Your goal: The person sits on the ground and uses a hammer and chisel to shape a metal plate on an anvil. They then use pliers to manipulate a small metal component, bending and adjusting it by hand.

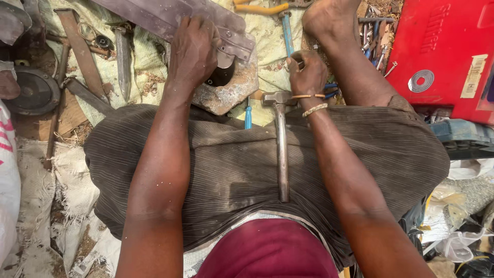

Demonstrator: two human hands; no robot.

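head view: left hand (193, 51) presses its closed fingers on a long metal plate (170, 15) over a rusty block (229, 92) at upper centre; right hand (307, 74) grips something small, unclear. hammer (281, 144) rests on the lap; sacking (134, 72) covers the ground.

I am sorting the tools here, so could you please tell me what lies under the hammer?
The hammer lies on the person's lap, its handle across the dark striped cloth. Its head sits beside the right hand. Whatever is beneath the cloth is covered and cannot be seen.
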